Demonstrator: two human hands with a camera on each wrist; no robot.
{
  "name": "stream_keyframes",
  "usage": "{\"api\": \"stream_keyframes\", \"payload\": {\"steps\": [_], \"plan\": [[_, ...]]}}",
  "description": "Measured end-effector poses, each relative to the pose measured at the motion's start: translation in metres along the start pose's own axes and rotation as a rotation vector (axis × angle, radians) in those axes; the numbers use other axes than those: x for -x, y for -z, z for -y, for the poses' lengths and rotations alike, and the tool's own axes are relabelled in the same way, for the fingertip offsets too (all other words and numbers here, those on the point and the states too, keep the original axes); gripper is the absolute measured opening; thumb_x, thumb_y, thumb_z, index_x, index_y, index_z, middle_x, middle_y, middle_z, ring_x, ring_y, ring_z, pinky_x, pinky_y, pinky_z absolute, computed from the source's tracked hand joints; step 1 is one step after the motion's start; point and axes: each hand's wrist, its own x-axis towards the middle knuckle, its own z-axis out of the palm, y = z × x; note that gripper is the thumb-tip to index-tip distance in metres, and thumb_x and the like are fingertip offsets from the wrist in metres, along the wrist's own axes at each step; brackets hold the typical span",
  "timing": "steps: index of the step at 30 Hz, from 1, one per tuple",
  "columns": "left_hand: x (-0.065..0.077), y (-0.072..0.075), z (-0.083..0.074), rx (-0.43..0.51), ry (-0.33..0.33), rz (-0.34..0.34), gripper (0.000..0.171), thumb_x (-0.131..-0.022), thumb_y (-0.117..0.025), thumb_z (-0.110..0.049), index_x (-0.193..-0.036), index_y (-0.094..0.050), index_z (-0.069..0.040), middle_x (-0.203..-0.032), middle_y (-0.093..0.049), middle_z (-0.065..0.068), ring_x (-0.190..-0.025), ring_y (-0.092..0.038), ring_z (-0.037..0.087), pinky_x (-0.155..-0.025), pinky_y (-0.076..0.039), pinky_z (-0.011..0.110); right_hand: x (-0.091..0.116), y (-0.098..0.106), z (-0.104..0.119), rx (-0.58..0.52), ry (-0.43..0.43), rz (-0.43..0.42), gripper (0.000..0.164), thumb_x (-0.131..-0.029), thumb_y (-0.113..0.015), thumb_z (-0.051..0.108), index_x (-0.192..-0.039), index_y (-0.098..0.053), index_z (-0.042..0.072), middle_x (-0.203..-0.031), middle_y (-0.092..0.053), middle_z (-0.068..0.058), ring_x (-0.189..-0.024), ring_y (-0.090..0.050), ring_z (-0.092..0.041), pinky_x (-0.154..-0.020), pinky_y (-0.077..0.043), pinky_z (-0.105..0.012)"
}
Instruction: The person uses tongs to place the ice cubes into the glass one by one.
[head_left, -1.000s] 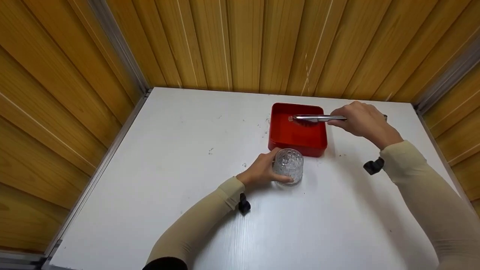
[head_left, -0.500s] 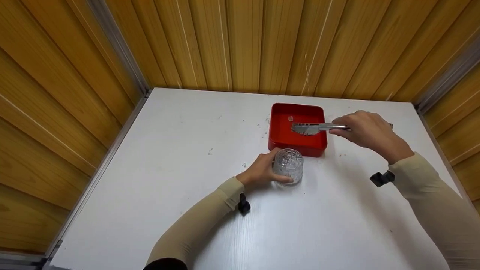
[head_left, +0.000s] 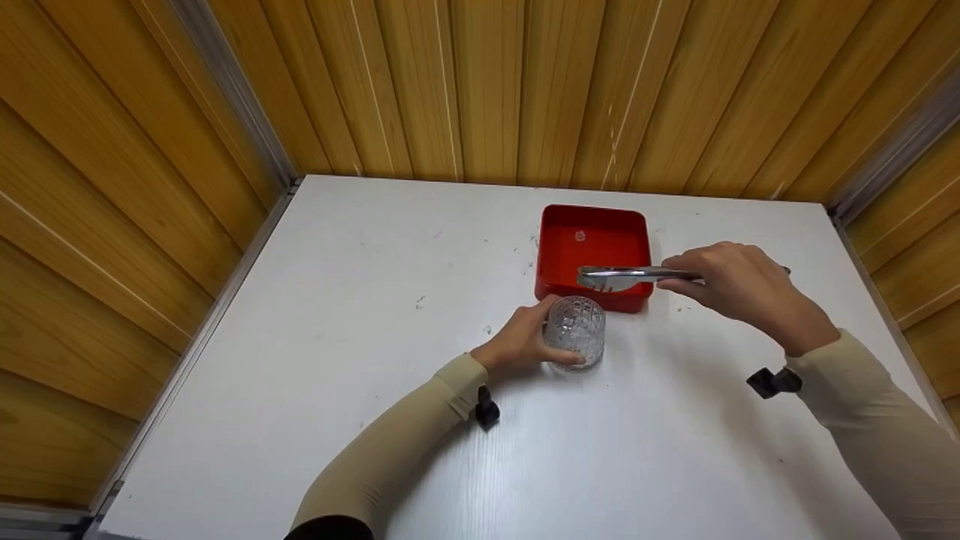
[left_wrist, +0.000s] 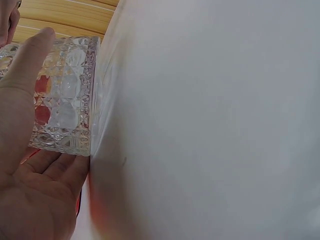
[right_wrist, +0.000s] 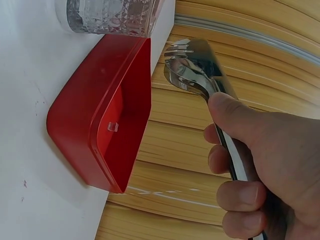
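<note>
My left hand (head_left: pixel 521 339) grips a clear cut-glass tumbler (head_left: pixel 579 334), thumb on the near side and fingers on the far side. The tumbler stands upright on the table, right at the front of a square red box (head_left: pixel 624 301). Metal serving tongs (right_wrist: pixel 192 72) are in my right hand (head_left: pixel 739 289), the fingers wrapped around the handles. Their toothed ends hang above the box's front part. Whether anything is between those ends I cannot tell. One small clear piece, like an ice cube (right_wrist: pixel 113 127), lies on the box floor. Textured clear contents seem to show inside the tumbler.
The white tabletop (head_left: pixel 360 300) has small dark marks and specks. Wood-panelled walls (head_left: pixel 487 90) with metal corner strips stand at the back and sides. The box sits toward the back right of the table.
The tongs have moved toward me, from the clear piece at the back of the box to above its front part. The clear piece stays behind in the box. My left hand and the tumbler keep still.
</note>
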Motion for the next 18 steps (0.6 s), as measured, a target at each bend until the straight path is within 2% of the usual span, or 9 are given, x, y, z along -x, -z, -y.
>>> {"api": "stream_keyframes", "payload": {"steps": [8,18], "plan": [[0.001,0.0,-0.001,-0.003,0.008,0.003,0.082,-0.075,-0.092,-0.043,-0.14,-0.05,-0.018,-0.123,-0.068,-0.003,-0.108,-0.061,0.007,-0.095,-0.049,0.022,0.009,-0.005,0.008,-0.002,0.076,-0.015,0.013,-0.087,-0.084,0.022,-0.1,-0.08,0.019,-0.076,-0.069,0.01,-0.06,-0.05,-0.009,-0.052,-0.041,-0.027],[0.001,0.001,-0.001,-0.026,0.01,0.008,0.081,-0.075,-0.092,-0.044,-0.139,-0.049,-0.018,-0.122,-0.068,-0.003,-0.108,-0.06,0.008,-0.095,-0.048,0.023,0.014,-0.008,0.018,0.005,0.095,-0.008,0.018,-0.086,-0.086,0.022,-0.102,-0.081,0.018,-0.077,-0.071,0.009,-0.058,-0.049,-0.007,-0.051,-0.041,-0.026]]}}
